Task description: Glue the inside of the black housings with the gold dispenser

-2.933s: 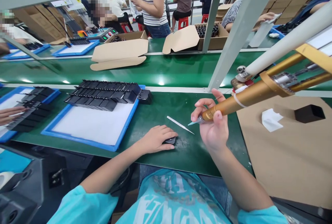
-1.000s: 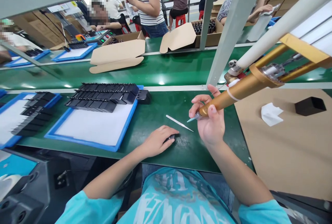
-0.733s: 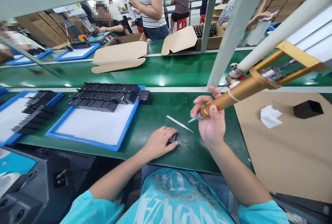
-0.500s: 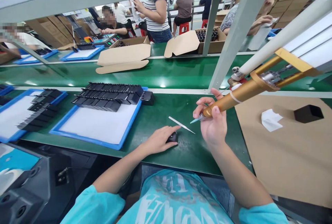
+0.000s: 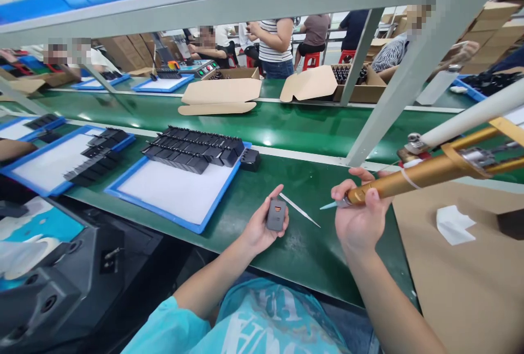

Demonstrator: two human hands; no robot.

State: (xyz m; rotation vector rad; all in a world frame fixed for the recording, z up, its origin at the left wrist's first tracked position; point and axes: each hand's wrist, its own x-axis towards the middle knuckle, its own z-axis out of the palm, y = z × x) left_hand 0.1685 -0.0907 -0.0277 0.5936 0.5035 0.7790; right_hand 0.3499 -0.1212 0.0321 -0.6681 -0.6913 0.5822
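Note:
My left hand (image 5: pixel 262 225) holds a small dark grey block-shaped part (image 5: pixel 276 215) upright above the green bench (image 5: pixel 303 255), its open face with orange and metal bits turned toward me. My right hand (image 5: pixel 360 217) is wrapped around the front of a gold dispensing gun (image 5: pixel 413 176), whose pale blue nozzle tip (image 5: pixel 327 206) points left toward the part, a short gap away. A thin white pointed stick (image 5: pixel 299 210) lies on the bench between the two hands.
A blue-framed white tray (image 5: pixel 176 193) with rows of black parts (image 5: pixel 194 149) lies to the left, with another tray (image 5: pixel 49 160) beyond it. A brown cardboard sheet (image 5: pixel 462 272) with a white scrap (image 5: pixel 452 224) sits at the right. Other people work across the conveyor (image 5: pixel 286 124).
My left hand has lifted the small part off the bench and turned it upright facing me. The camera has shifted, and the gun in my right hand has barely moved.

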